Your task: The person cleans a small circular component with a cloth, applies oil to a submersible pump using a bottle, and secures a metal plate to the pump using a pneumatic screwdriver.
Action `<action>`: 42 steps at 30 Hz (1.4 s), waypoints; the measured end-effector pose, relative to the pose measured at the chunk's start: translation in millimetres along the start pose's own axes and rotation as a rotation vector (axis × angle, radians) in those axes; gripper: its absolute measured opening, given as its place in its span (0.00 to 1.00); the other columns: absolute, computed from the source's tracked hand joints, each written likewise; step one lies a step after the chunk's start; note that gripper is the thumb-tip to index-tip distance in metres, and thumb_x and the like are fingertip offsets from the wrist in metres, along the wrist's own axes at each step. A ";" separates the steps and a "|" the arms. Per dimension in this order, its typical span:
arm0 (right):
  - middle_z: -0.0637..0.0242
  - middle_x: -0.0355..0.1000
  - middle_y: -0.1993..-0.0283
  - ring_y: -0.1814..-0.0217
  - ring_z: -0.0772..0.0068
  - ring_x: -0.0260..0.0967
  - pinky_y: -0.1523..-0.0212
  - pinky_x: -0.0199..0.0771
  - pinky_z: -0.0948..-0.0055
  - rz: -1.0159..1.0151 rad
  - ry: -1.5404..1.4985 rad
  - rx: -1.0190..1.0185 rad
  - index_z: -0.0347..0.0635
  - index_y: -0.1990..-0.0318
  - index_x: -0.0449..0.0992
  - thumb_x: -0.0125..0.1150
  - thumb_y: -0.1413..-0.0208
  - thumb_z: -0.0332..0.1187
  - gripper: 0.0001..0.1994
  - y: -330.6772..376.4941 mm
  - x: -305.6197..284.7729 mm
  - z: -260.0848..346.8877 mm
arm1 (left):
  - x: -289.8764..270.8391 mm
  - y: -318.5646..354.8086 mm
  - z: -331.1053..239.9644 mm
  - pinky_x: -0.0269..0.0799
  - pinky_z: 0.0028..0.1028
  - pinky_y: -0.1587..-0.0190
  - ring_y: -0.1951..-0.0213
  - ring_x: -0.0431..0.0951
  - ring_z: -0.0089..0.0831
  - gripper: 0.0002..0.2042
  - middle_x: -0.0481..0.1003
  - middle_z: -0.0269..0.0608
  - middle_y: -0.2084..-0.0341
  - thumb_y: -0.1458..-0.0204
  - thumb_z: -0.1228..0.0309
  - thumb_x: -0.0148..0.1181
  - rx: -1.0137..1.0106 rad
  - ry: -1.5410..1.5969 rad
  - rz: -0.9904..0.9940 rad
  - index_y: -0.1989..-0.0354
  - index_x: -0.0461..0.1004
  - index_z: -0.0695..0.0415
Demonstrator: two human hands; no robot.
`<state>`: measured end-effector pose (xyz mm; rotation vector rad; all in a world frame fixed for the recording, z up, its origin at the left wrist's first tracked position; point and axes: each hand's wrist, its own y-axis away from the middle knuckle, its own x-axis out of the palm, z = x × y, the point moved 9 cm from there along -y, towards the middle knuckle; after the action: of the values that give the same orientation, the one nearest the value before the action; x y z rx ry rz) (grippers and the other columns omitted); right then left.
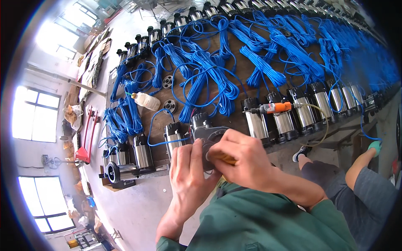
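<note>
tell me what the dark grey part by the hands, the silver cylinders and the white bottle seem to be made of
Dark grey part: matt, perhaps cast metal or plastic; the look leaves it open.
Silver cylinders: probably polished stainless steel, given the bright, mirror-like streaks.
White bottle: likely plastic, judging by its soft, slightly cloudy surface.

No lettering, label, number or sign can be read, whether on the orange-and-grey handheld power tool (278,107), the white plastic bottle (146,101) or the silvery metal cylinders with black caps (257,125) (any fine marking is indistinct).
</note>
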<state>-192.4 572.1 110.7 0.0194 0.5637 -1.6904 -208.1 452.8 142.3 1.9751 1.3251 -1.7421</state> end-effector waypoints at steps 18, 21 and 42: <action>0.57 0.77 0.66 0.67 0.61 0.80 0.64 0.79 0.68 -0.023 -0.087 0.029 0.34 0.59 0.77 0.66 0.42 0.25 0.06 -8.0 -45.0 21.6 | -26.1 16.5 11.4 0.79 0.32 0.62 0.63 0.80 0.39 0.34 0.77 0.48 0.62 0.70 0.77 0.78 -0.063 0.333 -0.153 0.47 0.75 0.66; 0.57 0.77 0.66 0.68 0.58 0.78 0.65 0.79 0.66 0.019 0.003 -0.027 0.35 0.58 0.77 0.68 0.44 0.25 0.08 -5.2 -43.8 36.7 | -27.9 16.8 10.2 0.79 0.32 0.63 0.64 0.80 0.39 0.34 0.77 0.47 0.62 0.71 0.77 0.78 -0.064 0.357 -0.164 0.46 0.75 0.66; 0.57 0.77 0.62 0.60 0.60 0.80 0.58 0.77 0.67 0.281 -0.162 0.187 0.35 0.59 0.75 0.64 0.43 0.26 0.07 -3.0 -10.8 4.2 | -17.4 18.0 23.7 0.77 0.34 0.61 0.63 0.78 0.42 0.33 0.75 0.47 0.62 0.70 0.74 0.77 -0.094 0.207 -0.082 0.47 0.76 0.66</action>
<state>-191.7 580.8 118.9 0.0914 0.2666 -1.4491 -210.2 418.4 143.5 2.1222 1.5437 -1.5111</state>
